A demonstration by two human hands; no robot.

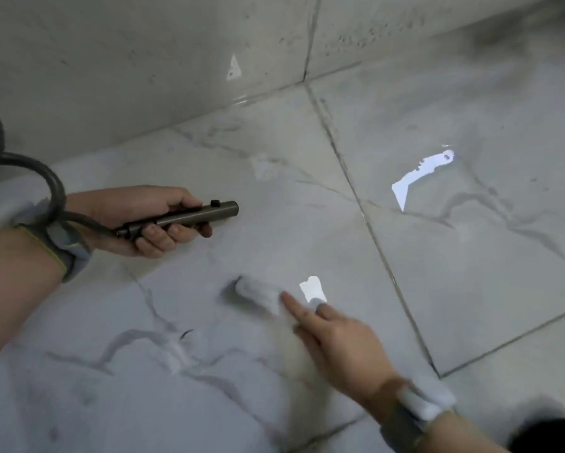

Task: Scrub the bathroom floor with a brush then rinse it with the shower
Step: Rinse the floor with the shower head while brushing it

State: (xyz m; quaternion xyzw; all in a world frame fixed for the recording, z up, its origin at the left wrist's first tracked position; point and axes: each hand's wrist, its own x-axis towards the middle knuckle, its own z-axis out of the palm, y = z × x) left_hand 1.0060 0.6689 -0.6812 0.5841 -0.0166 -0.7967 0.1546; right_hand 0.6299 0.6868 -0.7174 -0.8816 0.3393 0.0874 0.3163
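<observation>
Gripping the dark metal cylindrical shower wand, the left hand hovers far-left while the right hand clasps a blurred white scrubbing brush on the wet marble-tiled floor.

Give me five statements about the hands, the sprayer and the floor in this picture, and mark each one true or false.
1. The left hand grips the dark shower sprayer. True.
2. The sprayer's hose loops back past the left wrist. True.
3. The right hand holds a red bucket. False: it is on a blurred white brush at the floor, with the index finger stretched out.
4. The floor is dark wooden planking. False: it is pale marble-veined tile with dark grout lines.
5. Both wrists are bare. False: each wears a band.
</observation>
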